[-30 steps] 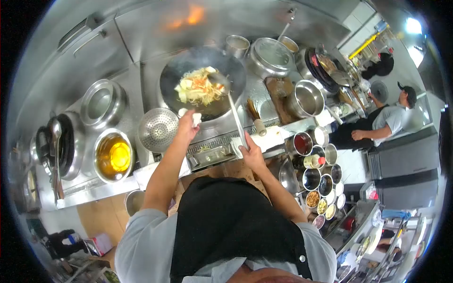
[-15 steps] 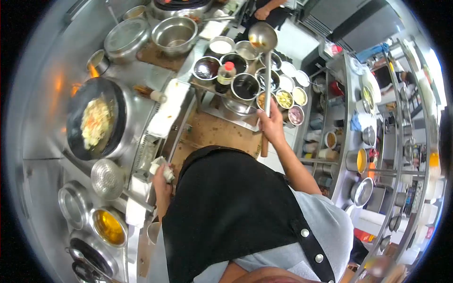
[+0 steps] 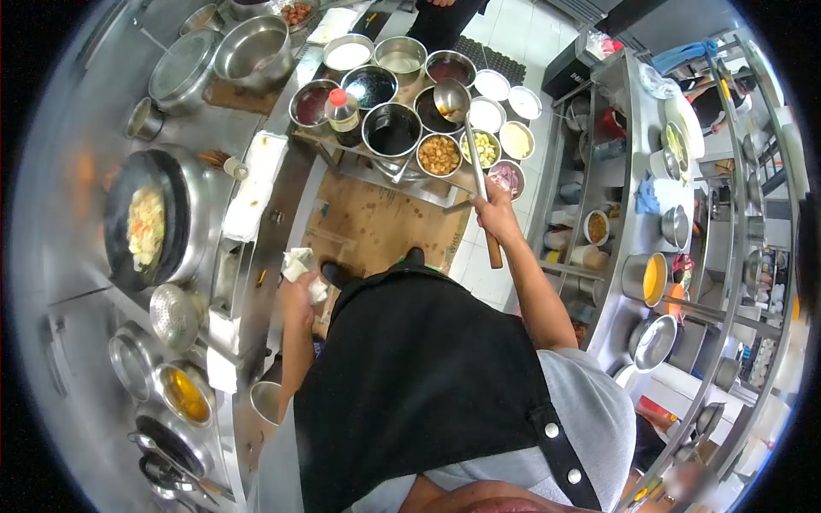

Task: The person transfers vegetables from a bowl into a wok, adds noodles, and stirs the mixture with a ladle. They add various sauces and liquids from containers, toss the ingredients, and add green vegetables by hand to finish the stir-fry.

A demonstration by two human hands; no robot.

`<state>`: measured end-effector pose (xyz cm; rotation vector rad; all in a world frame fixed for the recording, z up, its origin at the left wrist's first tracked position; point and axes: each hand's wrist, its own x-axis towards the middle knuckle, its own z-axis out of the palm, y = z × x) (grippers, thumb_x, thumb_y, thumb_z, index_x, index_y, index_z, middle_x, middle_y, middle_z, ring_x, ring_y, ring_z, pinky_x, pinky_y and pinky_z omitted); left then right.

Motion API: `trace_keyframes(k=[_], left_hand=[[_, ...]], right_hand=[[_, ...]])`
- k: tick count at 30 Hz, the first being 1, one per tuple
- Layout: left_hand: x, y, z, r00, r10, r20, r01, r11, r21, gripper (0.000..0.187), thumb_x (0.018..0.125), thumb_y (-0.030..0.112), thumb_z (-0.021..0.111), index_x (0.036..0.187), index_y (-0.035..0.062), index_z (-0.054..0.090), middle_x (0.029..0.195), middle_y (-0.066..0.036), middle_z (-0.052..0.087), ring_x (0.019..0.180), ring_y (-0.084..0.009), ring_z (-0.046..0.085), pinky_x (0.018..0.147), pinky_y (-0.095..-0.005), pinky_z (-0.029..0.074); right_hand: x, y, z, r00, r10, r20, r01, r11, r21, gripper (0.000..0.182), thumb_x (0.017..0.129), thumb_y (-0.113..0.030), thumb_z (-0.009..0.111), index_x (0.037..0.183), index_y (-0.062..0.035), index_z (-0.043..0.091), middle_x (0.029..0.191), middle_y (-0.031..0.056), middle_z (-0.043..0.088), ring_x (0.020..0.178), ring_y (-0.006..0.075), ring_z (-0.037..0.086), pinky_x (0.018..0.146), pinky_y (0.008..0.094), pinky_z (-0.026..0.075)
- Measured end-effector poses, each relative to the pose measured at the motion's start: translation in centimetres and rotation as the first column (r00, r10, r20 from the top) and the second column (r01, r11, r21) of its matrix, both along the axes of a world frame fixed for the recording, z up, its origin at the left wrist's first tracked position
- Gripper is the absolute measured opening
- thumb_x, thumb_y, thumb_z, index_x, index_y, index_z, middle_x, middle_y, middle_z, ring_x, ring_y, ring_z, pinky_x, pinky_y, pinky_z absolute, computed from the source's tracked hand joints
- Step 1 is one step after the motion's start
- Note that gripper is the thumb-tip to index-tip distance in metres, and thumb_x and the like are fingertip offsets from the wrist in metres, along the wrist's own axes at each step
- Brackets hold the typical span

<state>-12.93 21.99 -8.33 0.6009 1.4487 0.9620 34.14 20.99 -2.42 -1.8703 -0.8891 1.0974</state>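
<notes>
My right hand point(image 3: 496, 210) is wrapped round the long handle of a ladle point(image 3: 451, 101). The ladle's bowl overlaps a steel bowl of dark liquid point(image 3: 428, 117) in this view. Around it stand a bowl of browned cubes point(image 3: 440, 156), a bowl of yellow-green pieces point(image 3: 481, 150) and a bowl of pinkish pieces point(image 3: 505, 179). Low on the other side, my left hand point(image 3: 297, 301) grips a folded white cloth point(image 3: 304, 272). Farther left, a black wok point(image 3: 174, 214) on the stove holds a pale mix of chopped food point(image 3: 147, 227).
A red-capped bottle point(image 3: 344, 115) stands among the sauce bowls. A skimmer point(image 3: 174, 316) and a pan of yellow oil point(image 3: 186, 395) sit on the left counter. Behind the bowls stands another person point(image 3: 449, 21). Steel shelving point(image 3: 590, 282) runs along the right.
The ladle's bowl has come down from near the other person to the sauce bowls. The view has shifted, and the orange flame beside the wok has faded.
</notes>
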Motion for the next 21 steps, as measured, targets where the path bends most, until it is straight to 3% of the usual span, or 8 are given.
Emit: trace_keyframes(k=[3, 4, 10, 13, 16, 19, 21], left_hand=[[-0.1, -1.6, 0.3, 0.994, -0.074, -0.083, 0.065, 0.992, -0.107, 0.022, 0.086, 0.003, 0.070, 0.106, -0.0039, 0.067, 0.089, -0.011, 0.072, 0.074, -0.0221, 0.071, 0.064, -0.0344, 0.056], [-0.1, -1.8, 0.8, 0.994, -0.083, -0.070, 0.074, 0.989, -0.125, 0.031, 0.082, -0.002, 0.071, 0.112, -0.0041, 0.066, 0.095, -0.010, 0.071, 0.075, -0.0203, 0.069, 0.064, -0.0337, 0.055], [1.2, -1.2, 5.3, 0.985, -0.051, -0.162, 0.041, 0.997, -0.064, 0.028, 0.084, 0.001, 0.071, 0.112, -0.0056, 0.066, 0.094, -0.011, 0.071, 0.072, -0.0201, 0.069, 0.058, -0.0340, 0.056], [1.6, -0.6, 7.6, 0.980, -0.070, -0.186, 0.058, 0.996, -0.067, 0.027, 0.085, 0.001, 0.071, 0.111, -0.0056, 0.066, 0.093, -0.011, 0.072, 0.071, -0.0204, 0.069, 0.058, -0.0337, 0.056], [0.0, -0.5, 5.7, 0.977, -0.078, -0.200, 0.065, 0.995, -0.073, 0.025, 0.086, 0.002, 0.070, 0.110, -0.0049, 0.067, 0.091, -0.011, 0.072, 0.069, -0.0204, 0.069, 0.059, -0.0333, 0.056], [-1.6, 0.1, 4.8, 0.996, -0.071, 0.053, 0.077, 0.989, -0.125, 0.024, 0.088, 0.004, 0.071, 0.111, -0.0043, 0.066, 0.090, -0.011, 0.072, 0.069, -0.0199, 0.069, 0.061, -0.0330, 0.056], [-3.1, 0.8, 4.7, 0.989, -0.133, 0.058, 0.140, 0.982, -0.127, 0.026, 0.090, 0.007, 0.071, 0.113, -0.0031, 0.065, 0.093, -0.011, 0.072, 0.077, -0.0194, 0.070, 0.067, -0.0327, 0.056]], right_hand=[[0.1, -0.1, 0.1, 0.999, 0.001, -0.055, -0.002, 1.000, -0.010, 0.058, 0.095, -0.013, 0.066, 0.151, -0.0060, 0.050, 0.075, 0.0024, 0.061, 0.056, 0.0108, 0.051, 0.050, 0.0300, 0.044], [0.0, -0.1, 0.0, 0.998, 0.007, -0.069, -0.008, 1.000, -0.015, 0.058, 0.096, -0.013, 0.066, 0.151, -0.0063, 0.050, 0.074, 0.0022, 0.060, 0.055, 0.0108, 0.051, 0.049, 0.0301, 0.044], [-1.5, 0.0, -0.3, 0.986, -0.013, -0.166, -0.003, 0.996, -0.094, 0.064, 0.098, -0.010, 0.062, 0.159, -0.0124, 0.042, 0.068, -0.0011, 0.053, 0.048, 0.0086, 0.046, 0.044, 0.0273, 0.039], [-2.2, 0.1, -0.2, 0.947, -0.072, -0.314, 0.062, 0.997, -0.041, 0.067, 0.099, -0.011, 0.062, 0.161, -0.0141, 0.038, 0.070, -0.0020, 0.053, 0.046, 0.0092, 0.047, 0.044, 0.0259, 0.039], [-2.4, 0.2, 0.5, 0.856, -0.143, -0.496, 0.146, 0.989, -0.033, 0.050, 0.100, -0.012, 0.062, 0.149, -0.0114, 0.050, 0.069, -0.0015, 0.052, 0.048, 0.0100, 0.049, 0.045, 0.0264, 0.039], [-4.6, 0.5, 4.8, 0.810, -0.154, -0.566, 0.198, 0.980, 0.017, 0.037, 0.102, -0.014, 0.060, 0.139, -0.0099, 0.056, 0.070, -0.0019, 0.050, 0.050, 0.0094, 0.049, 0.046, 0.0256, 0.039], [-5.9, 1.0, 7.4, 0.793, -0.133, -0.594, 0.211, 0.975, 0.063, 0.038, 0.103, -0.014, 0.059, 0.141, -0.0098, 0.054, 0.072, -0.0016, 0.050, 0.051, 0.0094, 0.048, 0.046, 0.0253, 0.039]])
